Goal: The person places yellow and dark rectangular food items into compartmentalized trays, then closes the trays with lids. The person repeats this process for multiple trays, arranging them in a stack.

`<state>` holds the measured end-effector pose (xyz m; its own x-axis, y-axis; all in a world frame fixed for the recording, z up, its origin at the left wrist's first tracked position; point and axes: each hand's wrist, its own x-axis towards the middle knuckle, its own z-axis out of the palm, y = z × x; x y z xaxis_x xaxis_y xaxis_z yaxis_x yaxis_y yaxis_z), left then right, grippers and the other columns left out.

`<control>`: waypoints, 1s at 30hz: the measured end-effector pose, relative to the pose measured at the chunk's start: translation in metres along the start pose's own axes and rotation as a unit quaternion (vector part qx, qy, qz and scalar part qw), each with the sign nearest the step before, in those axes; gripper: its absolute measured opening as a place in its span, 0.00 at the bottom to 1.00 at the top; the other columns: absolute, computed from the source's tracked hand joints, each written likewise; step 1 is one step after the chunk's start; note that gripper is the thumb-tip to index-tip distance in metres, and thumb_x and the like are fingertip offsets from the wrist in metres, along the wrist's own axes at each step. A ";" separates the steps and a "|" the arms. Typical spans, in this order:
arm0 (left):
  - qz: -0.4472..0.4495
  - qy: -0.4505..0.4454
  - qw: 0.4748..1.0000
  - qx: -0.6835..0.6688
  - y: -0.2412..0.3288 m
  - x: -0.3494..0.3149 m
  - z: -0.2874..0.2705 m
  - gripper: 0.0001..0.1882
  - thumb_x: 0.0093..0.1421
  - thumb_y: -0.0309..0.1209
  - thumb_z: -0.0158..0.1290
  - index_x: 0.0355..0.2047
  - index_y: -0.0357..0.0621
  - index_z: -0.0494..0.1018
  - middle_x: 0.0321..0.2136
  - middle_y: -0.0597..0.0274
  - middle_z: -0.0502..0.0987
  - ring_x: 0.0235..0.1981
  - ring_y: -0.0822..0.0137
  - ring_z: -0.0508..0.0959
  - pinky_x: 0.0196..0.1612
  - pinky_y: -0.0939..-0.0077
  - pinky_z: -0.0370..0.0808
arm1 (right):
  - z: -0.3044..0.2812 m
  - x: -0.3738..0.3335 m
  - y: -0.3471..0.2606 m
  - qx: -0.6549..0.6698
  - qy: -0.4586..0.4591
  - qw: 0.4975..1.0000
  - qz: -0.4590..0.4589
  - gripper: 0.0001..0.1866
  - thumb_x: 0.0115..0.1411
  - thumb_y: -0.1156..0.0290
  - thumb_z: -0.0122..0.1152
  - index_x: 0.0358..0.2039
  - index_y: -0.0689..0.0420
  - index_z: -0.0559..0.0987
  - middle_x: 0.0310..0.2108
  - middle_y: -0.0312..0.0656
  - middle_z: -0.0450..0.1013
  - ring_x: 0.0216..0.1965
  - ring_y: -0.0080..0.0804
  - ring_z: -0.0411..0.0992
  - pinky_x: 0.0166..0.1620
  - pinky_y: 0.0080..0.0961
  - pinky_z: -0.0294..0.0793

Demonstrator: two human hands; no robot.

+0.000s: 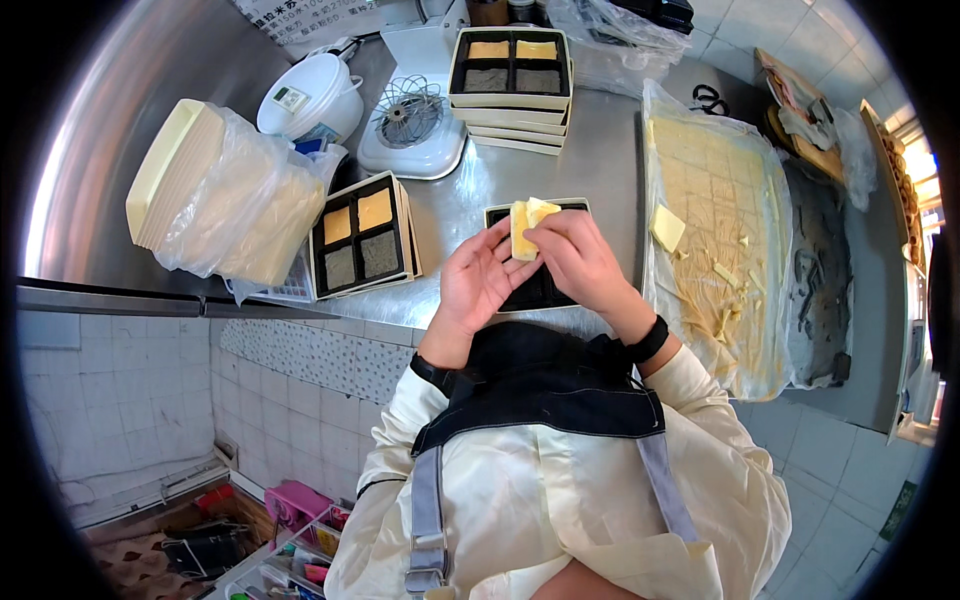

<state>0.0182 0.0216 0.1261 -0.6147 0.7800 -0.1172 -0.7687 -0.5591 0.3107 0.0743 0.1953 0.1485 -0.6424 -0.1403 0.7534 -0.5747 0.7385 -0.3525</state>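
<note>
My left hand (pixel 472 283) is turned palm up, its fingers supporting a yellow sponge cake piece (pixel 521 232). My right hand (pixel 587 262) pinches a second cake piece (pixel 541 208) against the first one. Both pieces are above a box with a black divided tray (pixel 530 297), which my hands partly cover. To the right, a large yellow cake sheet (pixel 712 165) lies on crinkled film. A cut square (pixel 667 229) and several scraps rest on it.
Stacked boxes (pixel 511 85) at the back and more boxes (pixel 362 240) at left hold pale and dark squares. A white scale (pixel 412 150) bears a wire whisk head (pixel 407 108). Near it are a white tub (pixel 312 97) and bagged cream containers (pixel 230 195). Black scissors (pixel 710 98) lie beyond the cake sheet.
</note>
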 end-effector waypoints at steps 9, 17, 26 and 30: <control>0.043 -0.014 0.998 -0.033 -0.015 -0.002 -0.008 0.27 0.65 0.37 0.39 0.60 0.35 0.54 0.58 0.48 0.61 0.59 0.55 0.63 0.62 0.57 0.59 | 0.013 -0.013 0.005 -0.033 -0.005 0.998 -0.054 0.18 0.43 0.75 0.59 0.39 0.58 0.76 0.36 0.39 0.70 0.40 0.37 0.69 0.43 0.32 0.72; 0.056 -0.021 0.998 -0.029 -0.011 -0.001 -0.007 0.24 0.66 0.32 0.39 0.61 0.39 0.54 0.56 0.51 0.63 0.58 0.57 0.64 0.60 0.59 0.62 | 0.018 -0.012 0.001 -0.073 -0.018 0.995 -0.071 0.16 0.44 0.70 0.62 0.37 0.55 0.77 0.38 0.37 0.73 0.44 0.35 0.69 0.47 0.35 0.68; 0.049 0.026 0.994 0.094 -0.012 -0.006 0.001 0.29 0.62 0.22 0.46 0.63 0.48 0.52 0.54 0.58 0.65 0.51 0.67 0.72 0.51 0.70 0.74 | 0.008 0.001 -0.014 0.102 -0.012 0.993 0.062 0.18 0.48 0.80 0.61 0.42 0.59 0.72 0.40 0.44 0.72 0.44 0.46 0.68 0.48 0.36 0.68; 0.056 0.079 0.984 0.148 -0.017 -0.003 0.005 0.30 0.61 0.22 0.50 0.62 0.48 0.54 0.50 0.61 0.69 0.47 0.69 0.74 0.46 0.73 0.77 | 0.022 -0.002 -0.016 0.270 0.070 0.948 0.152 0.14 0.54 0.81 0.56 0.42 0.61 0.71 0.42 0.46 0.71 0.45 0.42 0.69 0.49 0.33 0.68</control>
<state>0.0340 0.0303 0.1258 -0.7308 0.6514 -0.2041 -0.6235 -0.5153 0.5880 0.0733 0.1691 0.1403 -0.7687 0.1415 0.6238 -0.5730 0.2810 -0.7699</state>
